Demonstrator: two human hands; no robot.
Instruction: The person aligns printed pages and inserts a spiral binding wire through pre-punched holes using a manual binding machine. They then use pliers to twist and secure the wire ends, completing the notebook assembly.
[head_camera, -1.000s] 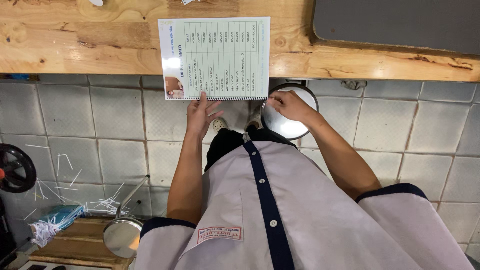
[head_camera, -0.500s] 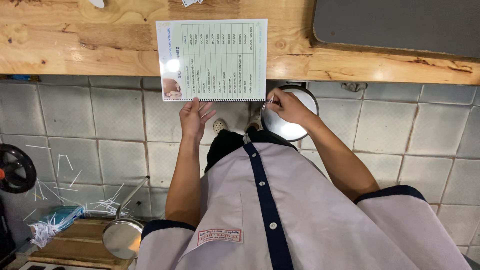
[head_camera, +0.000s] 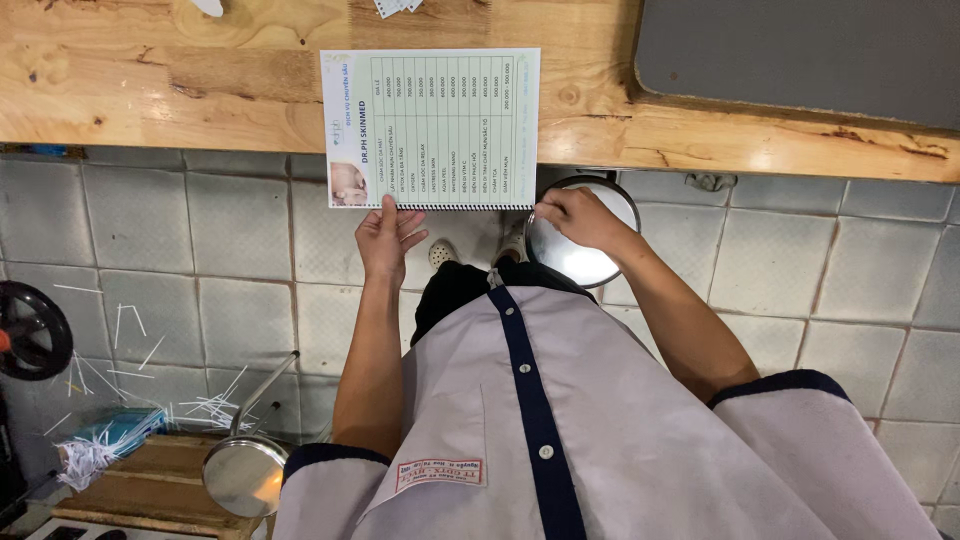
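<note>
In the middle of the frame the left hand (head_camera: 388, 238) touches the lower edge of a spiral-bound printed sheet (head_camera: 430, 128); its fingers are loosely apart and lie on the edge, clamped on nothing. The sheet lies on the wooden desk (head_camera: 150, 90) in the upper part of the frame and hangs partly over its edge. To the right, the right hand (head_camera: 578, 218) is closed on the rim of a round metal stool seat (head_camera: 590, 255), just under the desk edge. Another round stool (head_camera: 245, 475) stands at lower left, on the tiled floor (head_camera: 180, 250).
</note>
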